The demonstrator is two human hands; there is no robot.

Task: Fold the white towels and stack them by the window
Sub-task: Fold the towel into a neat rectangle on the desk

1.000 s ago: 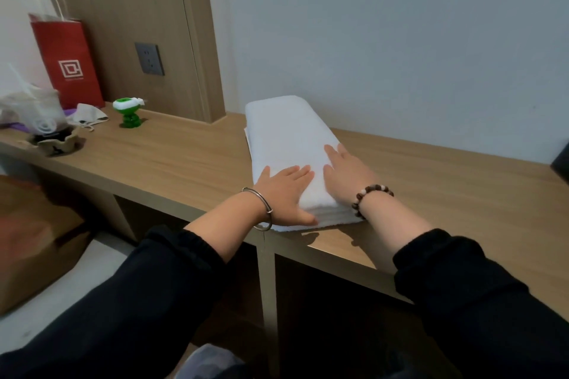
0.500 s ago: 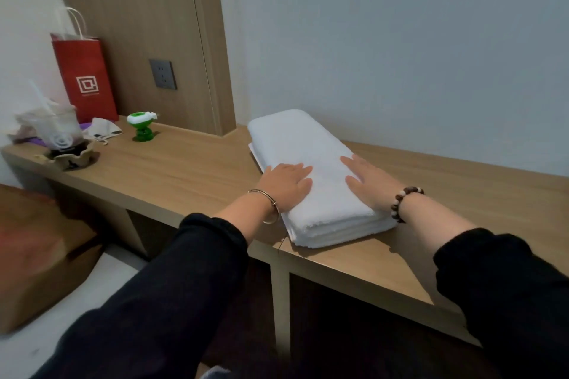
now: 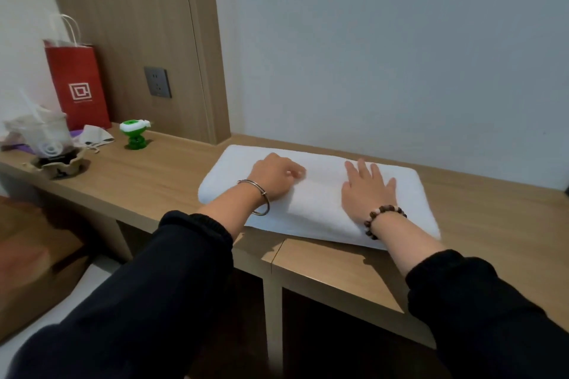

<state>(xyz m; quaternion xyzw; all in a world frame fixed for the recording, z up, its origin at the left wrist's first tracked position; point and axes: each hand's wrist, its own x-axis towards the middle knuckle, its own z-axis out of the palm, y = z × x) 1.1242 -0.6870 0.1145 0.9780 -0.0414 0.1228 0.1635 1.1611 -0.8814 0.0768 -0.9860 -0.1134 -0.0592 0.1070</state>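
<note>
A folded white towel (image 3: 320, 206), several layers thick, lies lengthwise on the wooden desk (image 3: 172, 181), its long side close to the grey wall. My left hand (image 3: 272, 178), a metal bangle on its wrist, rests on top of the towel's left half with its fingers bent down onto the cloth. My right hand (image 3: 366, 192), with a bead bracelet on the wrist, lies flat with fingers spread on the towel's right half. No other towel is in view.
At the desk's left end stand a red paper bag (image 3: 78, 86), a plastic cup with straw in a cardboard holder (image 3: 49, 141), a small green object (image 3: 134, 134) and a face mask (image 3: 95, 137). A wall socket (image 3: 157, 82) sits on the wooden panel. A brown box (image 3: 34, 258) stands on the floor at left.
Under both hands the towel has turned from pointing away from me to lying sideways along the wall, and has slid further back on the desk. Both hands stay on top.
</note>
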